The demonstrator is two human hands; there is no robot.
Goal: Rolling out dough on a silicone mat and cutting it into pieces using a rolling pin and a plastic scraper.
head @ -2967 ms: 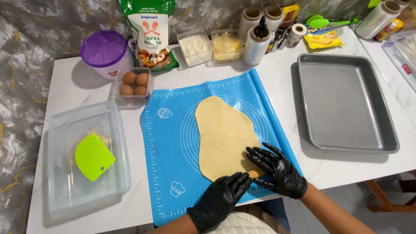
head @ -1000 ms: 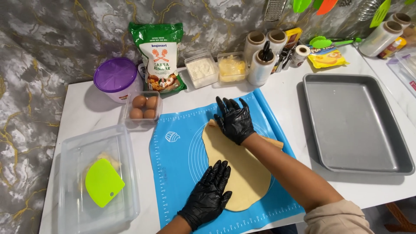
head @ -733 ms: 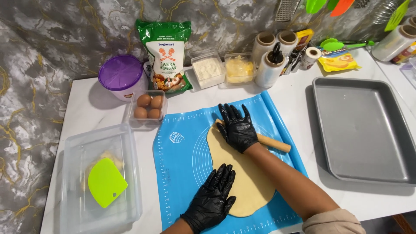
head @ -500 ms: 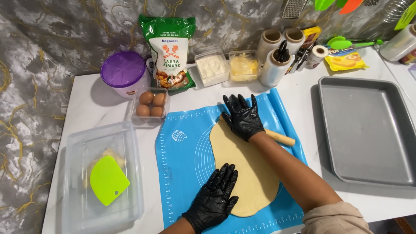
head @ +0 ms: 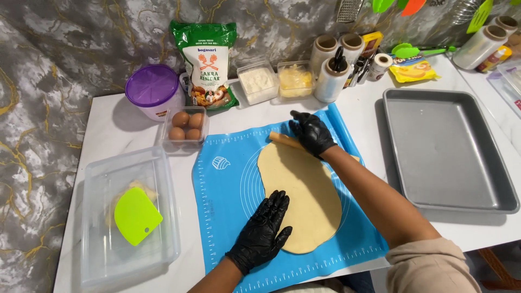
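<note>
A flattened oval of pale dough [head: 304,190] lies on a blue silicone baking mat [head: 228,190]. My right hand [head: 312,133], in a black glove, presses flat on a wooden rolling pin [head: 283,139] at the dough's far end; most of the pin is hidden under the hand and forearm. My left hand [head: 263,233], also gloved, rests flat with fingers spread on the mat and the dough's near left edge.
A grey metal baking tray [head: 450,152] sits to the right. A clear plastic tub [head: 127,217] with a green scraper [head: 135,216] stands at left. Behind are an egg box [head: 185,127], purple-lidded container [head: 152,89], flour bag [head: 209,65], small tubs and rolls.
My right hand has rolled the pin from the dough's near end up to its far end. My left hand has moved onto the dough's near left edge.
</note>
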